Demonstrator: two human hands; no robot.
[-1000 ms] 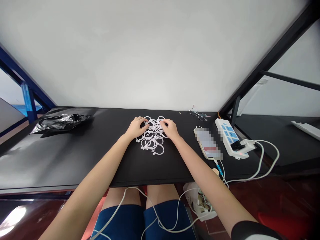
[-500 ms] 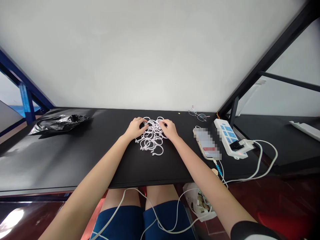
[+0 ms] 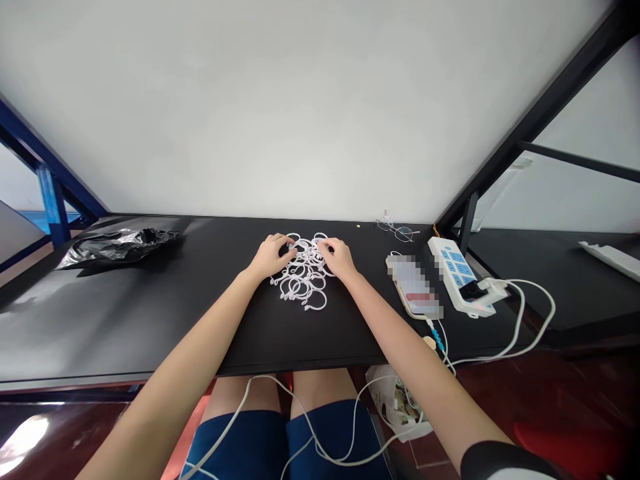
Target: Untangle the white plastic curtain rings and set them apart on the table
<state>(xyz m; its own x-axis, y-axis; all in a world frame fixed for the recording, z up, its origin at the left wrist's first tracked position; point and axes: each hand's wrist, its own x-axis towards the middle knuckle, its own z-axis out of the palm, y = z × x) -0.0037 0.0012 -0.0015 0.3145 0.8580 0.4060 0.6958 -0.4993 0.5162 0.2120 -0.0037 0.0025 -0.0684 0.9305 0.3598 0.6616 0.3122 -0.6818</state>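
A loose heap of white rings (image 3: 301, 287), each a thin loop with a small knob or eyelet at its join, lies on the black table. At the heap's left side rests my left hand (image 3: 271, 257), thumb and forefinger apart and touching the outer rings. My right hand (image 3: 340, 257) cups the right side in the same way, with its fingers bent and spread over the edge of the heap. Neither hand lifts a ring. The fingertips partly cover the rings beneath them.
A crumpled black plastic bag (image 3: 120, 247) lies at the left. To the right are eyeglasses (image 3: 397, 229), a phone (image 3: 414, 287) on a cable, and a white power strip (image 3: 457, 273) with a plug. White cables (image 3: 537, 327) hang over the front edge and across my lap.
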